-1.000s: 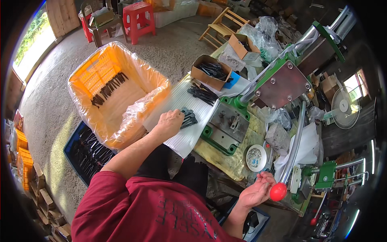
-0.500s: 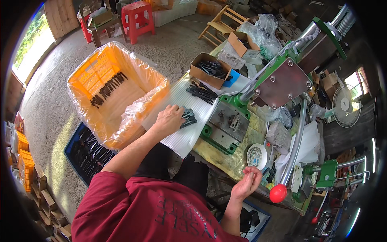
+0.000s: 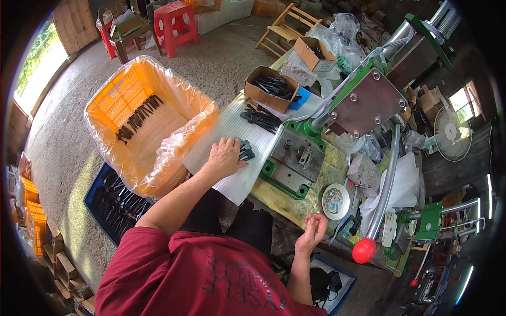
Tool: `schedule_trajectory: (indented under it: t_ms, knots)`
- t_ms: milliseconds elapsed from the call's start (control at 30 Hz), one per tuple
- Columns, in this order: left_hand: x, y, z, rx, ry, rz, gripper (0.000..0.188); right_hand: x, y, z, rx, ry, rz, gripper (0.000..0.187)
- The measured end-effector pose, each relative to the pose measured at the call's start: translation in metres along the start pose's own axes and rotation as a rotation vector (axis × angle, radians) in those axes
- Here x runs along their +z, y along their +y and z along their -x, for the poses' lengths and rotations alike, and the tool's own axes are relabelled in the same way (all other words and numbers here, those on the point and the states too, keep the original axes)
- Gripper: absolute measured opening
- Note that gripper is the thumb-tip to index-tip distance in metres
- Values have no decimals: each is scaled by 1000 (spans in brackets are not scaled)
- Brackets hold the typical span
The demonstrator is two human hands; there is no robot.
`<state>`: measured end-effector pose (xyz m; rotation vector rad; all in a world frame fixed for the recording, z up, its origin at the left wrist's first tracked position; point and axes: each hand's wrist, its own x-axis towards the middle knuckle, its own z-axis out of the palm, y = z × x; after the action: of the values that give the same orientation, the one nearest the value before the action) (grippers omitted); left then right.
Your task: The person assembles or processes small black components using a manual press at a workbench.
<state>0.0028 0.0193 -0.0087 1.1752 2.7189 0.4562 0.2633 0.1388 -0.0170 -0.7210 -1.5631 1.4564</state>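
Observation:
My left hand (image 3: 225, 157) lies palm down on a white ribbed foam sheet (image 3: 221, 184), thumb spread from the fingers. It partly covers a small heap of dark, slim metal tools (image 3: 246, 151), whose exact kind I cannot make out. Beyond them, more black tools (image 3: 262, 119) lie piled on the same sheet. My right hand (image 3: 312, 231) is raised by the bench's near edge, fingers curled and pressed together; anything in them is hidden. Just past it stands a white bowl (image 3: 343, 210) of small pale metal pieces. A green-framed press (image 3: 367, 100) has a steel base plate (image 3: 287, 171) below.
Left of the sheet, a plastic-lined orange crate (image 3: 126, 87) holds a row of dark tools. A blue crate (image 3: 95, 197) of black tools stands below. The press lever ends in a red knob (image 3: 364, 250) at right. A cardboard box (image 3: 282, 104) of black parts sits at the back.
My left hand has shifted slightly right and covers more of the dark tools. My right hand has moved left, a little away from the bowl. The whole view has shifted slightly.

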Motion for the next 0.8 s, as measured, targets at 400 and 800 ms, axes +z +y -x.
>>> schedule_trajectory:
  t_ms: [400,800]
  knots:
    - [8,2,-3,83,84,-29,44,4,8,3,26,49,32,11]
    - [17,-1,-4,204,171,-108,45,1,20,12,118,-2,-185,11]
